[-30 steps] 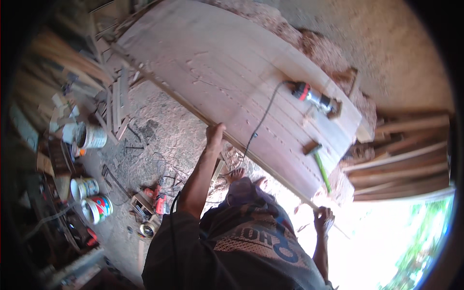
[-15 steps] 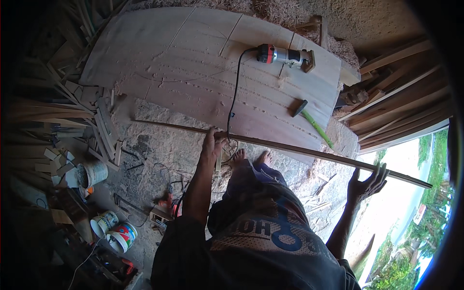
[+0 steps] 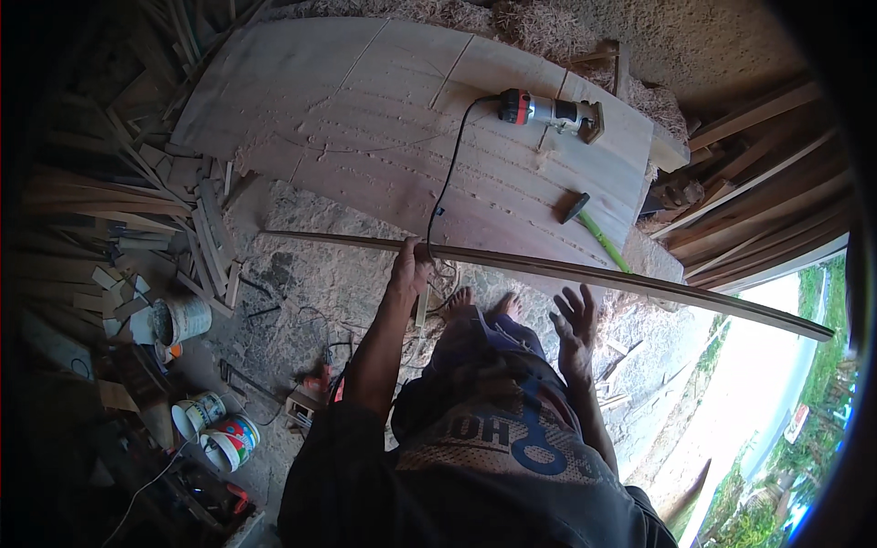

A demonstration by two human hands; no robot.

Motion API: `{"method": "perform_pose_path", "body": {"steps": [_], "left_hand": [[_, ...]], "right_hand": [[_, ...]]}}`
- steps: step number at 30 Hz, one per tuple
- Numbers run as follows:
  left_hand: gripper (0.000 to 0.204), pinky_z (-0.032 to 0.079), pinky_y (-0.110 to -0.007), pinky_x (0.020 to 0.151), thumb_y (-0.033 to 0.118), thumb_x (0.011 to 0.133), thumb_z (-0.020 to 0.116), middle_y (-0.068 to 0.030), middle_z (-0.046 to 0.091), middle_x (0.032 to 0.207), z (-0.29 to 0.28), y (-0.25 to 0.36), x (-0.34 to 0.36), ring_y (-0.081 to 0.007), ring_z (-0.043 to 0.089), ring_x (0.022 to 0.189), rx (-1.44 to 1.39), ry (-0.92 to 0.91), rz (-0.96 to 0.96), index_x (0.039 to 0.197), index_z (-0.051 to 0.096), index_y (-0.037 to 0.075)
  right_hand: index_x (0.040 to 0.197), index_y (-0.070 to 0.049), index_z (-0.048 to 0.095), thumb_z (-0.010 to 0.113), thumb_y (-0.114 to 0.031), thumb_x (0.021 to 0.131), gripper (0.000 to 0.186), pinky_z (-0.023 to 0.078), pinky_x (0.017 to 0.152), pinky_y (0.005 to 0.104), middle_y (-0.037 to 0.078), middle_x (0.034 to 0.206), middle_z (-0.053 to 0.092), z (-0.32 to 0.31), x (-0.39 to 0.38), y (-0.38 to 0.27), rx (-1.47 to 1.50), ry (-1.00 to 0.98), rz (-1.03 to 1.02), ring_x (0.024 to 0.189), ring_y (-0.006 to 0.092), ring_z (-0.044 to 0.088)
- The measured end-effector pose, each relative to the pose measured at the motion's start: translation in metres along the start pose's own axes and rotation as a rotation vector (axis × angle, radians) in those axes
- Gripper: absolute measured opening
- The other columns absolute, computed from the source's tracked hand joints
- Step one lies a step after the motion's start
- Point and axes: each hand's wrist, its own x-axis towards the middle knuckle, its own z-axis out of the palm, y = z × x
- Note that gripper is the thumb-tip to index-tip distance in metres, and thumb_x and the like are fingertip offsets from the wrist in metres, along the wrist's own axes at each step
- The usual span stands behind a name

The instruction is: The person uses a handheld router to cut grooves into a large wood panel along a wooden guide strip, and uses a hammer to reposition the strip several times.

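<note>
A long, thin wooden strip stretches across in front of me, over the near edge of a large wooden panel. My left hand is closed round the strip left of its middle. Below the strip, my right hand is raised with its fingers spread, apart from the wood and holding nothing. On the panel lie a trim router with a red and black end and a hammer with a green handle. The router's black cord runs down past my left hand.
Wood shavings are heaped behind the panel. Boards lean at the right. On the left are wood offcuts, a white bucket and a paint tub. A red power tool sits on the littered floor.
My right hand has come away from under the strip's right part and moved left, toward my body. My left hand keeps its hold. The view has shifted slightly.
</note>
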Motion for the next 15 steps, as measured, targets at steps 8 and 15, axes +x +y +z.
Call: {"method": "perform_pose_path", "body": {"steps": [8, 15], "left_hand": [[0.051, 0.048, -0.041, 0.097, 0.050, 0.098, 0.063, -0.0086, 0.070, 0.111, 0.093, -0.019, -0.042, -0.0219, 0.065, 0.103, 0.238, 0.135, 0.094, 0.121, 0.064, 0.005], [0.028, 0.048, -0.028, 0.089, 0.024, 0.096, 0.072, 0.0009, 0.067, 0.100, 0.082, 0.018, -0.085, -0.0098, 0.062, 0.093, 0.908, -0.016, 0.086, 0.115, 0.066, 0.005]], "right_hand": [[0.142, -0.001, 0.047, 0.066, -0.024, 0.101, 0.051, 0.053, 0.102, 0.0437, 0.014, 0.129, 0.062, -0.002, 0.078, 0.026, 0.291, -0.020, -0.164, 0.116, 0.0253, 0.064], [0.133, -0.004, 0.057, 0.067, -0.026, 0.100, 0.040, 0.053, 0.097, 0.0430, 0.010, 0.120, 0.066, -0.022, 0.062, -0.019, 0.266, 0.084, -0.374, 0.105, 0.0218, 0.065]]}}
